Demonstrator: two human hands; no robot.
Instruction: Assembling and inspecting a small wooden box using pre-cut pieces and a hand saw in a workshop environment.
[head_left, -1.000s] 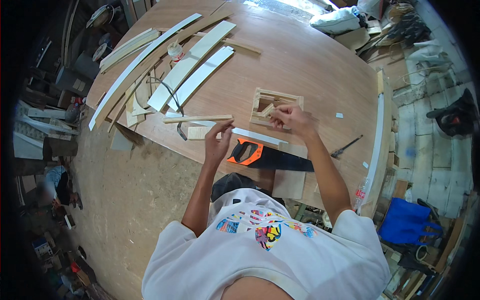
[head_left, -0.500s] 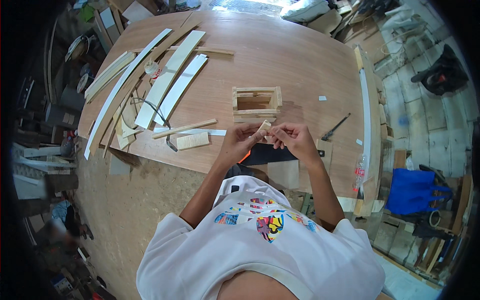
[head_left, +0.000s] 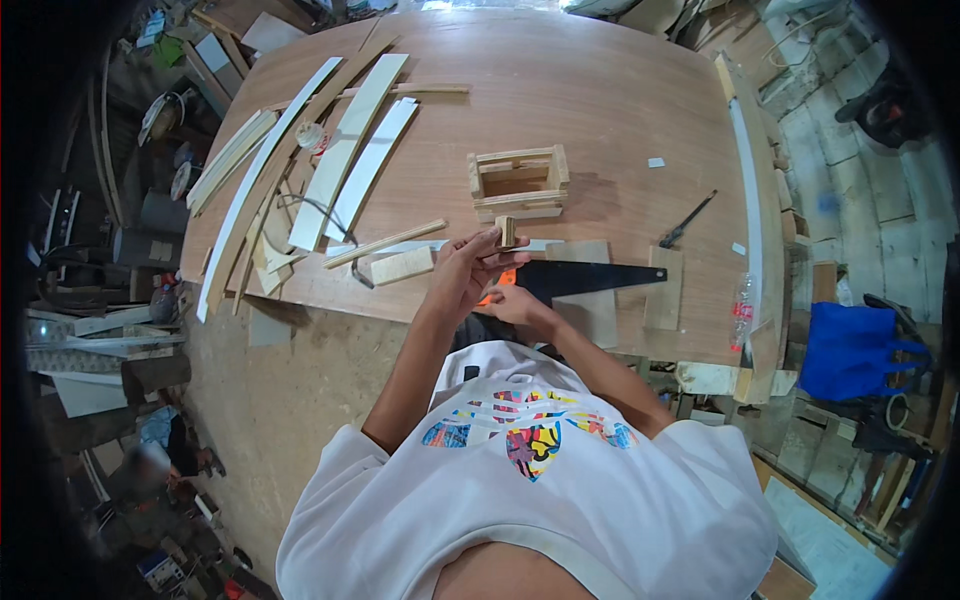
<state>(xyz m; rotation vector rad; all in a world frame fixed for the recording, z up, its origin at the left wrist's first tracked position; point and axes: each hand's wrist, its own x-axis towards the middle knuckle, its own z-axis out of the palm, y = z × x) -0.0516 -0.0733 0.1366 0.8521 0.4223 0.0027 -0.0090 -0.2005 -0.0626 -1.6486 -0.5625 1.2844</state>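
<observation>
Between the thumb and fingers of my left hand (head_left: 468, 265) is a small wooden block (head_left: 507, 232), held upright above the table's near edge. Just below it, my right hand (head_left: 517, 306) closes on the orange handle of a handsaw (head_left: 590, 279). The saw's black blade lies pointing right across a greyish board and a light wood piece. Beyond the block stands a small open wooden box frame (head_left: 517, 211) of light slats. To the left of my left hand lie a short flat wood piece (head_left: 402, 266) and a thin wood strip (head_left: 385, 244).
Long white and brown boards (head_left: 350, 150) are piled at the table's left, with a small jar (head_left: 311, 137) among them. A dark slender tool (head_left: 687, 220) and a plastic bottle (head_left: 741, 312) lie to the right. A blue bag (head_left: 850, 350) is beyond the right edge.
My right hand has left the small block and moved down to the saw handle. My left hand alone now holds the block, turned more upright. The view has shifted slightly.
</observation>
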